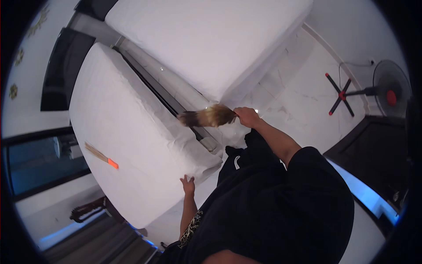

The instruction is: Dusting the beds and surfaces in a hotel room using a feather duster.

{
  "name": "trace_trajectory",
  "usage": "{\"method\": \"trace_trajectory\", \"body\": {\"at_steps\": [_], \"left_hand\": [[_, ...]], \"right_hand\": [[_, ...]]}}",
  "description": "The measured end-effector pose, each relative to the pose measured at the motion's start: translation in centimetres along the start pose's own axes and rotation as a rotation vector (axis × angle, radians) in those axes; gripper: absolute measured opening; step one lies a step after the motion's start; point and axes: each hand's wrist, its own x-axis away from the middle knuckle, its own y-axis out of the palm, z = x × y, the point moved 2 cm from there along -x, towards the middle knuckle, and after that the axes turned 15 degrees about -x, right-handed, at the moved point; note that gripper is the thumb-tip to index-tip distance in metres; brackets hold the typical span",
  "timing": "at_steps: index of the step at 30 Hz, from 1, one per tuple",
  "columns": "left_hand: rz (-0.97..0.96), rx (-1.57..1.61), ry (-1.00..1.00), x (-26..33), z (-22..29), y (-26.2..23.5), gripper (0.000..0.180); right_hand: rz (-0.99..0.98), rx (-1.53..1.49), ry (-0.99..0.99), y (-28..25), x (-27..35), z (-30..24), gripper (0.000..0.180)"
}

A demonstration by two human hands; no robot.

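Observation:
My right hand (247,116) is closed around the handle end of a brown feather duster (206,117). Its feathers point left over the dark gap between two white beds. My left hand (188,184) is open, fingers spread, at the near corner of the left bed (132,132), touching or just off its sheet. A thin stick broom with an orange handle (101,155) lies on that left bed. The second white bed (211,39) fills the upper middle. My dark clothing covers the lower right.
A standing fan (387,90) with a red centre and a cross-shaped base (339,94) stands at the right on the pale marble floor. A dark cabinet (373,145) is at the right. Dark headboards (61,66) and a glass-fronted unit (39,163) line the left.

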Motion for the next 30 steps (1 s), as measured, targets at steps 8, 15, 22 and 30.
{"method": "trace_trajectory", "body": {"at_steps": [8, 15, 22, 30], "left_hand": [[-0.332, 0.070, -0.056, 1.8, 7.6, -2.2, 0.059], [-0.378, 0.152, -0.061, 3.5, 10.8, -5.7, 0.055], [-0.519, -0.236, 0.213, 1.2, 10.8, -6.5, 0.050], [-0.560, -0.088, 0.023, -7.4, 16.0, -8.2, 0.047]], "right_hand": [[0.781, -0.575, 0.966, 5.6, -1.5, 3.9, 0.021], [1.275, -0.709, 0.515, 2.0, -8.9, 2.9, 0.030], [0.781, -1.649, 1.676, 13.9, -6.3, 5.7, 0.019], [1.608, -1.000, 0.874, 4.2, -8.4, 10.2, 0.028]]}}
